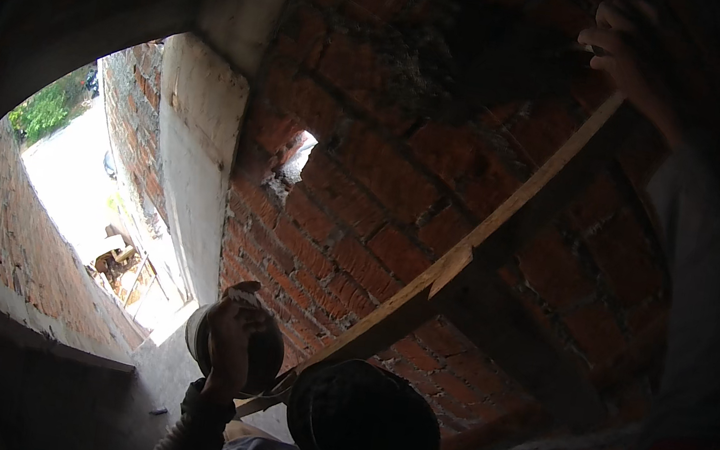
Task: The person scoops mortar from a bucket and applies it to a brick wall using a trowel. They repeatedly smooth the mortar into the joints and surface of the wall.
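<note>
My left hand point(230, 340), entering low on the left with a long sleeve, is closed on the side of a round, bucket-like container point(266, 355). The container is tipped, with a pale outer wall and a dark face turned right. Beside it, at the bottom middle, is a larger dark rounded form point(365, 419); shadow hides what it is. My right hand point(622, 50) is raised at the upper right with its fingers curled, near the upper end of a long wooden beam point(509, 211). What those fingers hold, if anything, is lost in the dark.
A rough red brick wall point(365, 253) with a small bright hole point(298, 158) stands behind the beam. At the left, a pale post point(199, 124) borders a sunlit opening with rubble point(124, 268) outside. Grey floor point(97, 395) shows at the lower left.
</note>
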### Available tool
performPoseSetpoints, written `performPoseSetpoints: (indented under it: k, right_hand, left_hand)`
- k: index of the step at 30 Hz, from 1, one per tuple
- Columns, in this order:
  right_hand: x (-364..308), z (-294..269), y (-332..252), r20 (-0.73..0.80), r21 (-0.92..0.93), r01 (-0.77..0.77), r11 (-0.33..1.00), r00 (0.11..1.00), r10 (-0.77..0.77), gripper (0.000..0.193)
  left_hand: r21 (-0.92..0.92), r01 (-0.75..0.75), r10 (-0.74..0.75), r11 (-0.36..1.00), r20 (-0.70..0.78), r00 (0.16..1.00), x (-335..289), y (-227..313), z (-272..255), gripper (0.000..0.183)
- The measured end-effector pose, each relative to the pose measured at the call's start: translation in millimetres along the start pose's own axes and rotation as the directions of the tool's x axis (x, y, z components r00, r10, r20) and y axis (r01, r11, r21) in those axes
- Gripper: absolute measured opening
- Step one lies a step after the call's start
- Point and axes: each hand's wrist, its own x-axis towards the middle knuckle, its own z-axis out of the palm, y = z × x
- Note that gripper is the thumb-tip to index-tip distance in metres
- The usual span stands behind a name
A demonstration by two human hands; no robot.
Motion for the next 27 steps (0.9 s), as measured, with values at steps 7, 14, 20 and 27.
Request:
performPoseSetpoints:
  k: [7, 14, 20, 27]
  right_hand:
    - [-16.6, -43.4, -10.9, -0.024, -0.071, -0.249, 0.966, 0.968, 0.248, 0.014]
    - [2.3, -40.5, -50.0, -0.199, -0.074, -0.020, 0.997, 0.980, 0.005, 0.005]
    - [-23.3, -37.6, -39.6, -0.140, 0.125, -0.238, 0.963, 0.957, 0.254, 0.016]
    - [-105.7, -141.3, -117.8, 0.374, 0.574, -0.112, 0.811, 0.917, -0.138, 0.034]
  left_hand:
    - [0.061, 0.011, -0.008, 0.998, -0.047, 0.999, 3.0, -5.4, -6.3, 0.041]
    - [0.061, -0.044, 0.033, 0.997, 0.178, 0.983, 5.2, -6.9, 13.9, 0.040]
    - [0.390, -0.235, 0.194, 0.890, 0.142, 0.971, 2.2, 12.1, 21.8, 0.043]
    - [0.601, -0.436, 0.424, 0.670, 0.172, 0.889, 16.4, 31.8, 13.8, 0.050]
